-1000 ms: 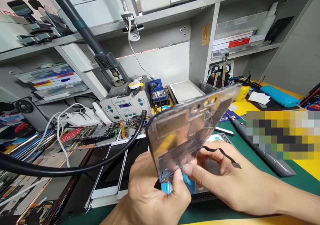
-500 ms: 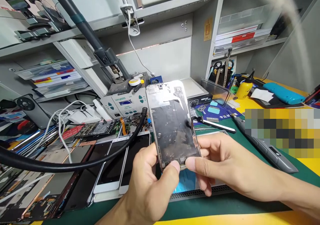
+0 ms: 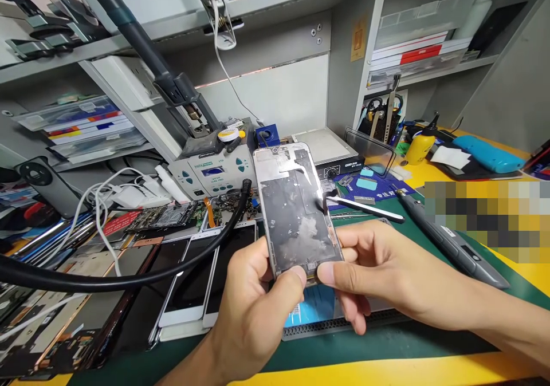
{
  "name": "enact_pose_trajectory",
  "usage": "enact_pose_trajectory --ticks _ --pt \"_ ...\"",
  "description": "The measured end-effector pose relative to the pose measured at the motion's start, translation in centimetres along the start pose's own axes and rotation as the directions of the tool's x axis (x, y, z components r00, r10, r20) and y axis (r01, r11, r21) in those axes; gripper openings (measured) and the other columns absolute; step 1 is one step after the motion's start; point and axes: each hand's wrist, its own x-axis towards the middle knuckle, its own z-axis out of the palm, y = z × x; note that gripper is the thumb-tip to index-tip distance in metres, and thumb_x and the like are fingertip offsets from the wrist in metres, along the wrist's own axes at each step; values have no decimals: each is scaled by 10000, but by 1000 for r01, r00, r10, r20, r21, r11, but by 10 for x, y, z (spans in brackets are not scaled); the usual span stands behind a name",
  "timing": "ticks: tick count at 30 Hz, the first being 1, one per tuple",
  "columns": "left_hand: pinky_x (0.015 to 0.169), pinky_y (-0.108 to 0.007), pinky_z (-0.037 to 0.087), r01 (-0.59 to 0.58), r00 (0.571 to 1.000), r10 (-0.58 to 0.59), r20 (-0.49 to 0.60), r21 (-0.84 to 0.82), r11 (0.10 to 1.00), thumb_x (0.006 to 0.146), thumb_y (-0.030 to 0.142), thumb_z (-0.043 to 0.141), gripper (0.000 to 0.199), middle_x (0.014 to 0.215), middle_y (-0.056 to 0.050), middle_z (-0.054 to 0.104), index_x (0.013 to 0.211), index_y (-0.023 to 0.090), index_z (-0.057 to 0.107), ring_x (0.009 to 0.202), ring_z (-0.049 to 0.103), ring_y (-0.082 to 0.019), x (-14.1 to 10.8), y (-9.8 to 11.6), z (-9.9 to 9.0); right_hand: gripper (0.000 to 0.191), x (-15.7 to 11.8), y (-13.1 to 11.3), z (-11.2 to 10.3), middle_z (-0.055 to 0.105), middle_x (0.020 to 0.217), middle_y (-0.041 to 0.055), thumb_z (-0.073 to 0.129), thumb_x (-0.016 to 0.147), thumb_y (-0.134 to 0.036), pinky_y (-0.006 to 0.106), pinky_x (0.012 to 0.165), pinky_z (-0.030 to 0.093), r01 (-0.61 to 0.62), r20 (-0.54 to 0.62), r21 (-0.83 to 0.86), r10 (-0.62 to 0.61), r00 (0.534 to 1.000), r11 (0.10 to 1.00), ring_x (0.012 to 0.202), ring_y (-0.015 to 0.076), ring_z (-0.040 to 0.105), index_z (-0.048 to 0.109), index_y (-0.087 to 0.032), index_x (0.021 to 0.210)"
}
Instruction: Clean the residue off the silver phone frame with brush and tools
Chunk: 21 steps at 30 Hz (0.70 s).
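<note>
Gray shelf across the top of the frame, green mat with yellow at the bottom. Near the middle, tipped up above the mat, a flat phone part, with scuffs and pale spots. Pinched at its low left corner by the left hand, thumb on the near face. Pinched at its low right corner by the right hand, thumb in front, some fingers curled under. No way to tell about the tips hidden behind. Just under the part, a shiny blue thing. At lower left, phone screens side by side, with a fat black hose across. Could slip and drop from a loose pinch, with the top end out in the air. Could crack from too hard a bend. Could tear the thin dark strip at the side by a snag or a tug.
</note>
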Motion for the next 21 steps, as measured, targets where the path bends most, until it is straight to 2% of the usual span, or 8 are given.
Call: enact_pose_trajectory --ticks 8,14,21 --pt "479 -223 364 -53 997 59 -42 139 989 905 267 575 126 588 50 494 842 190 652 505 415 -85 -1 0 1 315 1 1 1 643 633 -18 805 808 -411 227 551 426 -10 4 8 10 1000 1000 535 98 577 633 -157 880" --pt "502 -229 401 -73 995 82 -50 166 983 886 261 578 123 584 50 477 841 185 663 520 434 -95 0 1 2 325 0 1 3 628 630 -15 802 803 -431 238 566 453 9 -27 -35 -10 1000 999 535 99 550 640 -157 866" --pt "515 -229 382 -78 995 88 -51 173 982 885 262 576 136 635 37 535 778 185 611 539 444 -91 2 1 0 294 -1 0 4 618 620 -21 788 822 -413 231 568 457 35 -39 -69 -37 999 997 533 93 526 635 -164 845"
